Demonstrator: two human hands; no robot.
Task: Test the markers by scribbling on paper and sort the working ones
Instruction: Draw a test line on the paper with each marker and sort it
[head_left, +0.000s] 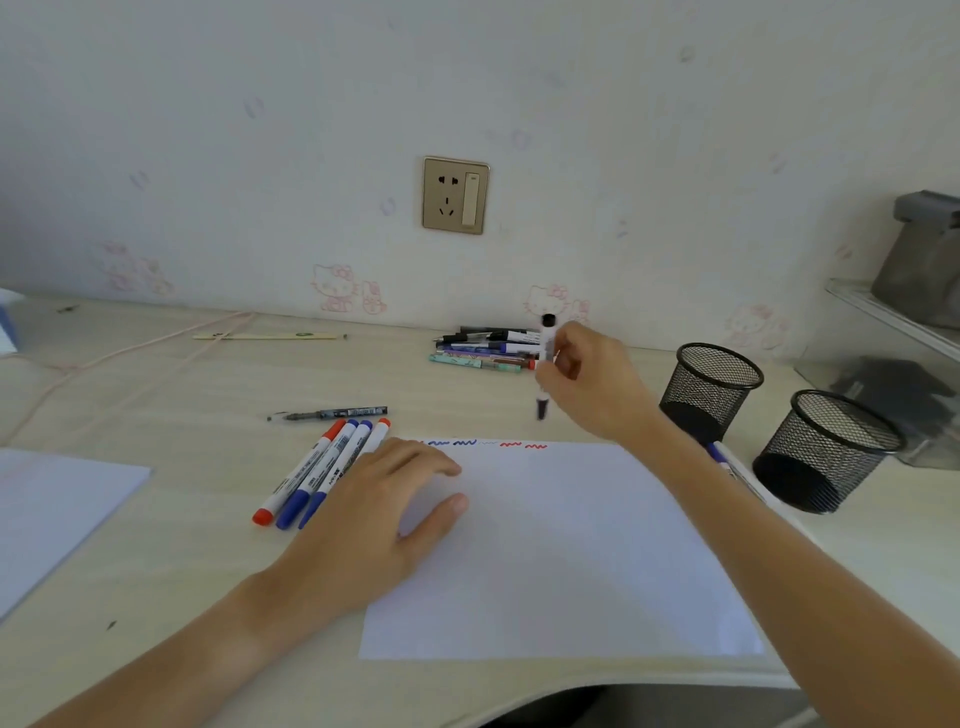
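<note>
A white sheet of paper (561, 551) lies on the desk with blue and red scribbles (485, 444) along its far edge. My left hand (374, 514) rests flat on the paper's left side, fingers relaxed. My right hand (587, 379) holds a black-capped white marker (545, 358) upright above the desk, beyond the paper. Several red and blue markers (317, 473) lie side by side left of the paper, with a dark pen (332, 414) above them. A pile of pens and markers (488, 348) lies near the wall. One blue marker (719, 454) lies under my right forearm.
Two black mesh pen cups (709, 389) (826, 452) stand at the right. Another paper sheet (57, 509) lies at the left edge. A ruler (265, 336) and a pink cable (130, 348) lie at the back left. A wall socket (455, 195) sits above.
</note>
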